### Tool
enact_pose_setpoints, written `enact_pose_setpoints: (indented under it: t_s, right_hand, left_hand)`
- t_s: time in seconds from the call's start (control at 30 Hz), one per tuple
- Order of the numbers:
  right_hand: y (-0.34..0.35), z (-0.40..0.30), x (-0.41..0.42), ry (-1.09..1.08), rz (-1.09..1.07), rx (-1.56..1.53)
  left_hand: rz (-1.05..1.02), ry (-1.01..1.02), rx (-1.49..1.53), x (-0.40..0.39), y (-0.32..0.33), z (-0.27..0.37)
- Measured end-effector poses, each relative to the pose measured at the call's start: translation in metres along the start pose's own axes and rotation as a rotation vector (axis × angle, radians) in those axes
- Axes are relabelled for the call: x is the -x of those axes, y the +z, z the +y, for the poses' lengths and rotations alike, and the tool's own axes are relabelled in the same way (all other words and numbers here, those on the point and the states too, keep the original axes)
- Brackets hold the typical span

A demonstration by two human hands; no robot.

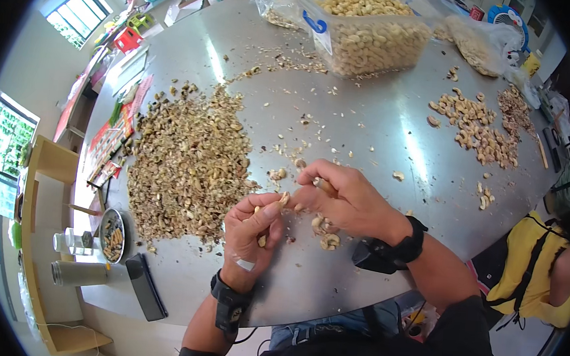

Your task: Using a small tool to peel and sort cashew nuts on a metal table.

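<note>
My left hand pinches a cashew kernel between thumb and forefinger. More pale kernels show among its curled fingers. My right hand is closed around a small tool with a wooden handle; its working end is hidden. The fingertips of both hands nearly meet at the kernel. Below the right hand, a few cashews lie on the metal table. To the left spreads a large heap of cashew pieces and skins. A small cluster of cashews lies just beyond my hands.
A clear plastic tub of cashews stands at the back, beside plastic bags. Loose cashews lie at right. An ashtray bowl, a metal flask and a black case sit at left. Another person in yellow sits at right.
</note>
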State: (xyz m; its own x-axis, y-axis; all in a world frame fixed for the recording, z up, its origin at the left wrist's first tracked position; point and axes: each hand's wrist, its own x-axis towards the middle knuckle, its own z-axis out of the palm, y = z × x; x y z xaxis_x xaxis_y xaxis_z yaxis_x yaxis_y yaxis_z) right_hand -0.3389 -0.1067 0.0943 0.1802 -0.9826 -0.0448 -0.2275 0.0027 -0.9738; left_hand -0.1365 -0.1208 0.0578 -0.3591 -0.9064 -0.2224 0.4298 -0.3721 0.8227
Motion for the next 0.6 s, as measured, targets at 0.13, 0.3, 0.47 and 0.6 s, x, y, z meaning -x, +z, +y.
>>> enact_pose_setpoints:
  t_s: [0.13, 0.3, 0.47, 0.6]
  right_hand:
    - [0.006, 0.002, 0.0, -0.153, 0.023, 0.14]
    - [0.015, 0.023, -0.003, -0.495, 0.053, 0.324]
    - [0.015, 0.022, -0.004, -0.489, 0.04, 0.323]
    - [0.015, 0.024, -0.005, -0.489, 0.037, 0.298]
  left_hand:
    - [0.02, 0.093, 0.033, 0.0, -0.002, 0.003]
    - [-0.032, 0.129, 0.043, -0.003, -0.001, 0.002]
    - [0.001, 0.146, 0.017, -0.002, -0.002, -0.001]
    - [0.037, 0.139, -0.016, -0.002, -0.002, -0.002]
